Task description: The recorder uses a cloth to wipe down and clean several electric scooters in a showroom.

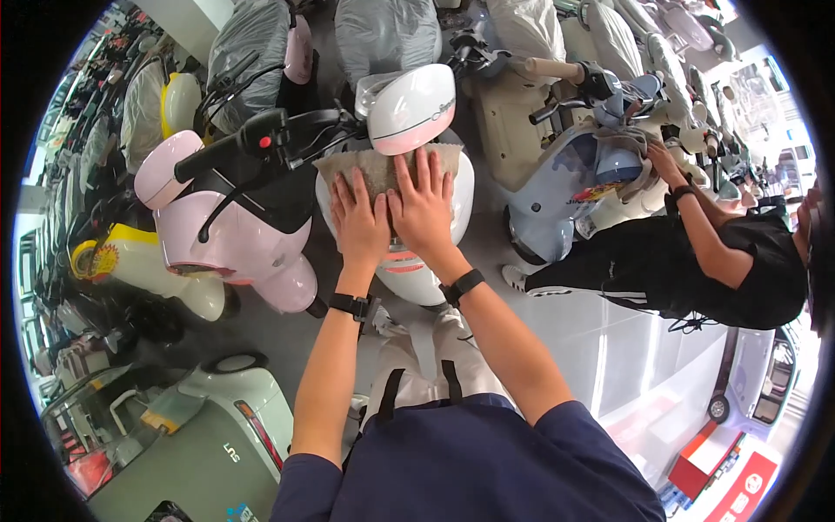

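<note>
Before me stands a scooter with a white front panel (463,196). A beige cloth (379,171) lies spread over the upper part of that panel, just below the white and pink headlight housing (412,111). My left hand (359,222) rests flat on the cloth's left half, its fingers partly apart. Beside it my right hand (423,209) presses flat on the right half, fingertips reaching up to the housing's lower edge. The two thumbs are close together. Neither hand is curled around anything. A black handlebar grip (212,153) sticks out to the left.
A pink scooter (228,228) stands close on the left, a blue scooter (554,183) on the right. A person in black (704,267) holds a cloth at the blue scooter. Plastic-covered seats (388,36) line the back. A green-grey vehicle (196,444) is at lower left.
</note>
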A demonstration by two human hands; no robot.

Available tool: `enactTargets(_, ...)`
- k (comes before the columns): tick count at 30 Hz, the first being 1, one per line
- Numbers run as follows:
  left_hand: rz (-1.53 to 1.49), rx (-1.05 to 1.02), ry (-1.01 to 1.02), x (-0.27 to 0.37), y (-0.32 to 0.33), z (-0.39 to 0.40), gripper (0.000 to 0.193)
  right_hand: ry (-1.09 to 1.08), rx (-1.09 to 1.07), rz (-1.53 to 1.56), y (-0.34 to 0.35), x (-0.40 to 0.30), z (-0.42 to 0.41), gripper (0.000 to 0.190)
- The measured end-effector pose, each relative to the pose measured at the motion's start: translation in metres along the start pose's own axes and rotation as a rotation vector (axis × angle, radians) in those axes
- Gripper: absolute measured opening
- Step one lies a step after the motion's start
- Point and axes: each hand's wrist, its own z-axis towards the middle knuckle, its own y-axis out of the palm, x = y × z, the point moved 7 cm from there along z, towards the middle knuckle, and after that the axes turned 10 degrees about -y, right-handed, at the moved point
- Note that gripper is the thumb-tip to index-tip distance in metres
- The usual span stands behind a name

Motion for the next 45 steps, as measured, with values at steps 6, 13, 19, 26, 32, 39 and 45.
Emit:
enactTargets(6,-0.128,0.095,0.246,-0.12,0.033,-0.031,0.062,-0.259,-0.206,-0.164,0.031,-0.095,0.016,0.06)
enactTargets(13,-0.051,-0.126,0.114,-0.133,0.087,-0.057,0.06,-0.595,-0.73,-0.855,0.115,-0.115,-0.015,0.066)
enactTargets(19,-0.079,-0.187,0.043,-0.124,0.077,-0.08,0.06,-0.689,-0.762,-0.939,0.124,-0.114,-0.028,0.066)
enactTargets(26,-0.101,-0.159,0.04,-0.12,0.05,-0.063,0.062,-0.433,-0.391,-0.281,0.048,-0.101,-0.007,0.063)
enactTargets(32,-0.3,-0.098,-0.007,-0.028,0.002,-0.016,0.071,-0.041,-0.165,0.011,-0.004,-0.017,-0.019,0.068)
enactTargets(39,0.28,0.004,0.261,0.047,-0.004,-0.023,0.074,0.127,0.023,0.31,0.001,0.035,-0.054,0.069)
enactTargets(45,0.242,-0.018,0.326,0.033,-0.004,-0.028,0.069,0.106,0.059,0.204,-0.003,0.021,-0.056,0.071)
